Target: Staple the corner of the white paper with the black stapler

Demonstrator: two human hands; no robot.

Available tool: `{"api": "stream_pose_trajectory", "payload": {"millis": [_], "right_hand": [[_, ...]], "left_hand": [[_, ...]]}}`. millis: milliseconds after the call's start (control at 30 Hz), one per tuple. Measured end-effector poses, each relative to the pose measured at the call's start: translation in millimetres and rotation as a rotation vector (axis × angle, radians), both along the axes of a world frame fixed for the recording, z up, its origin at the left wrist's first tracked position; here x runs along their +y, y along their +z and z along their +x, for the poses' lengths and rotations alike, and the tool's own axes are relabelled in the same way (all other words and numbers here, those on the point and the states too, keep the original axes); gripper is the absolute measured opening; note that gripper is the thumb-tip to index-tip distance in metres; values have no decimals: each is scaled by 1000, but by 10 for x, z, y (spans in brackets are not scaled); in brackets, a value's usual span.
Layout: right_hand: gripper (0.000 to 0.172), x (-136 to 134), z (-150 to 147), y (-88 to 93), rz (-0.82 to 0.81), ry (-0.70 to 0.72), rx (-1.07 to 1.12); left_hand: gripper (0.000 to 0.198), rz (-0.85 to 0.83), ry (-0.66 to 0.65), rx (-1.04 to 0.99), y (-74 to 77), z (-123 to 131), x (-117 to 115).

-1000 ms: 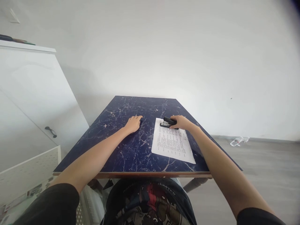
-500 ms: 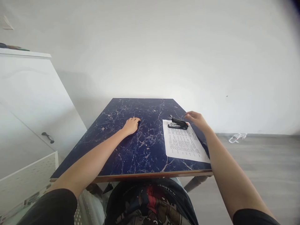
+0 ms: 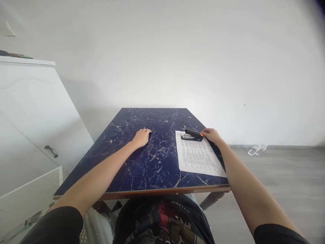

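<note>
My left hand (image 3: pixel 141 138) rests palm down on the dark blue marbled table (image 3: pixel 152 162), its fingers lying a little bent and with nothing in them. A black stapler (image 3: pixel 192 135) with an orange piece at its back end lies across the far part of a white printed sheet (image 3: pixel 199 157). My right hand (image 3: pixel 212 134) is at the right end of the stapler, thumb and fingertips closed at the orange piece. The far side of these fingers is hidden. A tiny object (image 3: pixel 184 127) lies just beyond the sheet; its kind is too small to tell.
A white cabinet (image 3: pixel 35 101) with a dark handle stands left of the table. The table's far edge faces a white wall (image 3: pixel 162 54). A crumpled clear plastic piece (image 3: pixel 257 149) lies on the grey floor (image 3: pixel 274 176) at the right.
My right hand has come down and slightly left, from above the stapler's back end onto it. My left hand, the stapler and the sheet stay in place.
</note>
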State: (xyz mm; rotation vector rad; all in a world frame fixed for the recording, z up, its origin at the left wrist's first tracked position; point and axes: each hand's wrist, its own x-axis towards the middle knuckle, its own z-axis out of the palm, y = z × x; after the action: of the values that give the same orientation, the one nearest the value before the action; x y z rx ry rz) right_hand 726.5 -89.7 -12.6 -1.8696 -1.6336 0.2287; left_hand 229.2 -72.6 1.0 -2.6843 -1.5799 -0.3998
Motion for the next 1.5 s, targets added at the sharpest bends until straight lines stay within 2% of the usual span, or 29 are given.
{"api": "stream_pose_trajectory", "payload": {"millis": [300, 367, 467, 533, 667, 733, 867, 933, 1033, 1100, 1167, 1200, 1267, 1333, 1400, 1433, 1500], "right_hand": [[30, 17, 23, -31, 20, 16, -8], [30, -14, -26, 19, 84, -27, -27], [42, -70, -139, 132, 258, -108, -8], [51, -108, -229, 209, 297, -38, 64], [65, -196, -388, 326, 164, 278, 170], [70, -251, -450, 372, 112, 370, 156], [64, -334, -554, 442, -3, 508, 17], [64, -339, -595, 456, -95, 544, -48], [60, -314, -625, 450, -177, 525, -103], [53, -294, -624, 437, -188, 492, -127], [50, -278, -623, 421, -189, 487, -139], [50, -271, -630, 412, -185, 493, -139], [49, -254, -675, 392, -165, 514, -137], [50, -225, -775, 374, -134, 527, -138], [49, -179, -933, 362, -116, 532, -146], [49, -149, -1032, 358, -111, 536, -153], [46, -74, -1267, 355, -98, 554, -172]], "left_hand": [[44, -2, -2, 2, -11, 0, 5], [45, 2, -1, 5, -15, 0, 8], [46, 4, -6, 2, -15, -1, 8], [46, 1, -8, 1, -12, -1, 5], [46, 5, -14, -6, -4, 4, -2], [46, 8, -15, -10, 0, 11, -9], [45, 1, -17, -20, -5, 21, -23], [44, -7, -17, -29, -11, 18, -20], [43, -19, -5, -38, 26, 9, -21], [40, -10, 7, -72, 108, 33, -78], [34, 41, -24, -161, 225, 122, -242], [31, 90, -85, -228, 282, 200, -374], [32, 129, -313, -335, 353, 424, -732], [29, 85, -653, -328, 334, 705, -1151], [23, 39, -989, -239, 240, 977, -1530], [21, 53, -1084, -212, 182, 1088, -1678], [27, 98, -1137, -160, 86, 1231, -1873]]}}
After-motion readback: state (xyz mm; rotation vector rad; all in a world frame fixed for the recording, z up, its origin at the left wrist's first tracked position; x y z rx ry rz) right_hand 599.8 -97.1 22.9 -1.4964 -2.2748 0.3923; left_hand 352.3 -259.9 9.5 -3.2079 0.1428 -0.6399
